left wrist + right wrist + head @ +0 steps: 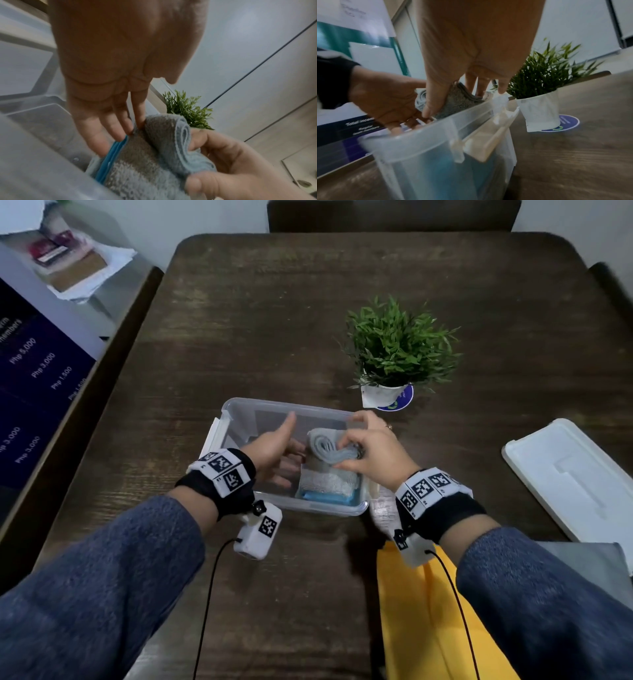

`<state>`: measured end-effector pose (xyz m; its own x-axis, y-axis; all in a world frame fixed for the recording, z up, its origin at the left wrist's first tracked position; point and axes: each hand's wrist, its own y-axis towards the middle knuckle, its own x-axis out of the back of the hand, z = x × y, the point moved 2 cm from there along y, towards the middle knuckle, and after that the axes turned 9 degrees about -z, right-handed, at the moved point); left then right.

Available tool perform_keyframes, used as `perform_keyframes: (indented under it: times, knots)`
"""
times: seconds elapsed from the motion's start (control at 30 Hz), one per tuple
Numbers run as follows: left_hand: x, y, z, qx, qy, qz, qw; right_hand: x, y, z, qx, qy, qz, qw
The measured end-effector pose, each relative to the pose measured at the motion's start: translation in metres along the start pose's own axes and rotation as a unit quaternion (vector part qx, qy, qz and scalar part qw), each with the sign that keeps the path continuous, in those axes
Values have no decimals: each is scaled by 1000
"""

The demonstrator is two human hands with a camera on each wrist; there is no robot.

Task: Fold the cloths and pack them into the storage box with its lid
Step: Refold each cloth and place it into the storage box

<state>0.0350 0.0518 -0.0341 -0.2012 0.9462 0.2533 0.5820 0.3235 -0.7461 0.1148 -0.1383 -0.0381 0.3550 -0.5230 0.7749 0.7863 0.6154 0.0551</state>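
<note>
1. Yellow cloth (421,604) lies at the table's (308,302) near edge, at 5 o'clock from the storage box (239,412).
2. Box open at table centre; stack of folded cloths inside at its right end: grey towel (327,482) over a blue cloth (325,497).
3. Right hand (371,455) pinches a folded grey cloth (330,448) above the stack.
4. Left hand (274,446) inside the box, fingers straight, tips against the stack's side.
5. White lid (575,474) at 3 o'clock, well apart.
6. Potted plant (397,350) at 1 o'clock.

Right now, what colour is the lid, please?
White lid; clearest in the head view.
</note>
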Motion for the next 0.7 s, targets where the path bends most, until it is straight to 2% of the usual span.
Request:
perform_keyframes:
  times: [0.07, 0.13, 0.23, 0.47, 0.6, 0.63, 0.7]
  knots:
    - [2, -3, -2, -7, -1, -1, 1000, 1, -12, 4, 42, -20, 42, 998]
    - [-1, -10, -4, -35, 55, 8, 998, 0, -22, 8, 64, -65, 81, 992]
    - [-7, -8, 3, -81, 155, 4, 985, 0, -36, 13, 75, -119, 105, 985]
    - [-21, -9, 9, -55, 221, -7, 974, -2, -46, 18, 51, -133, 103, 984]
    - [-26, -8, 7, -34, 218, 5, 975, 3, -34, 17, -3, -96, 52, 994]
    - [-26, -7, 7, -31, 224, 9, 974, 5, -32, 18, -1, -123, 57, 991]
    - [-26, -4, 10, -31, 250, 25, 968, 5, -31, 20, 7, -197, 114, 974]
